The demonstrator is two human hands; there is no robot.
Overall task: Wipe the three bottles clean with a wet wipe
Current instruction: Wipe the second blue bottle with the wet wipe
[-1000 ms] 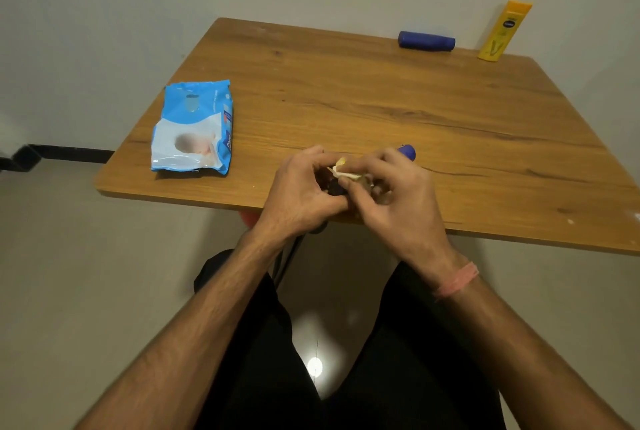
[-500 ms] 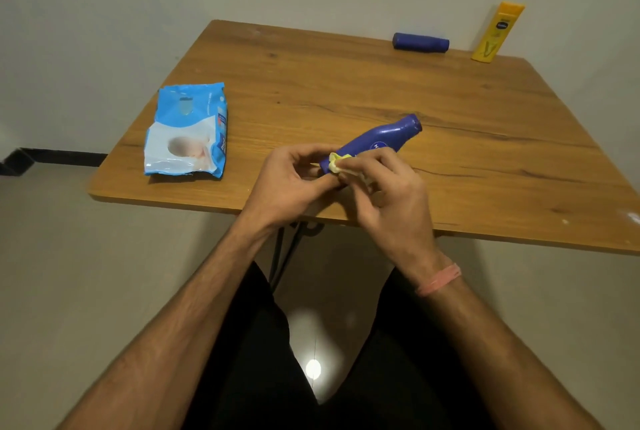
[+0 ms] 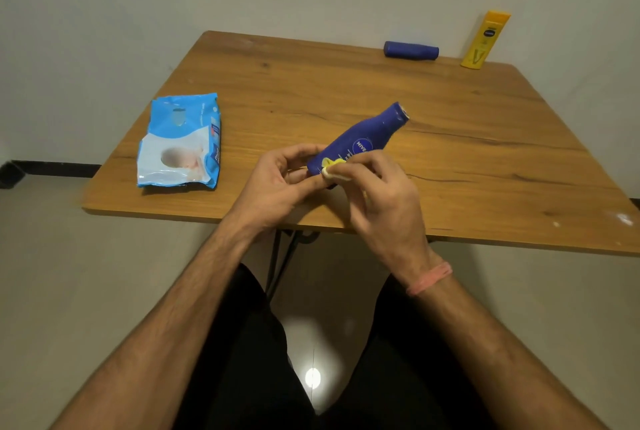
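Flanking the hands [image 3: 332, 183]: wipes pack [image 3: 180, 143] left, two bottles [image 3: 446, 45] far-right.

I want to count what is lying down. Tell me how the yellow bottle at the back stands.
Upright but tilted: the yellow bottle stands on the table, its top leaning against the wall.

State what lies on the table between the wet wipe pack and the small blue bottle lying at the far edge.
Nothing: the head view shows bare wood between the wet wipe pack and the small blue bottle.
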